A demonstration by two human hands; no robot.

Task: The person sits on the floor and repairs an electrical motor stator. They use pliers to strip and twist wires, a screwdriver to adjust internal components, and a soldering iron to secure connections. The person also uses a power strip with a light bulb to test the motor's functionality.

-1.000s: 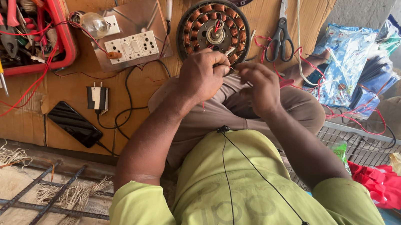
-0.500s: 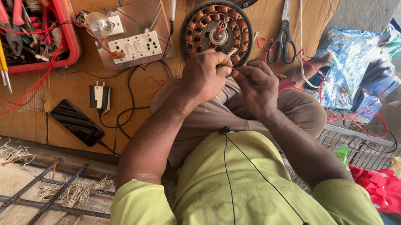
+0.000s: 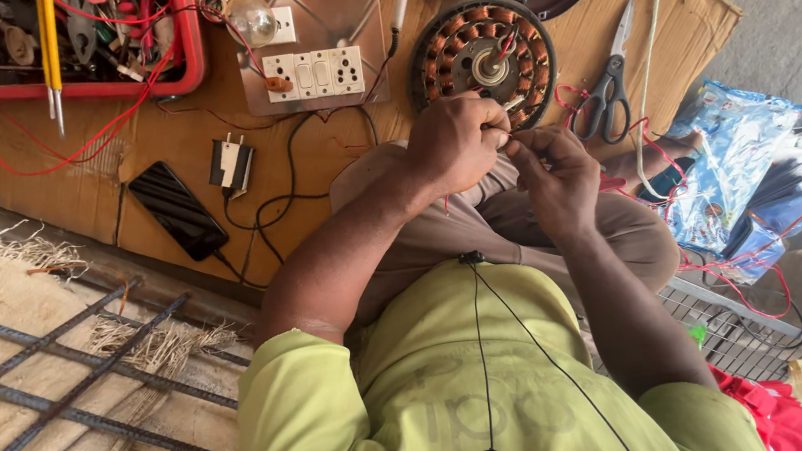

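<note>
We noted the round fan stator (image 3: 481, 63), dark-rimmed with a ring of copper-coloured windings around a metal hub, lying flat on the brown cardboard just beyond the knees, with red wire leads (image 3: 505, 42) rising from its windings toward the pinched fingers at its near edge.

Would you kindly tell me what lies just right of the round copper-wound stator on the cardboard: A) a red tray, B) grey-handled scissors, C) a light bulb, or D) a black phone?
B: the scissors lie just right of the stator, beyond both hands.
</note>
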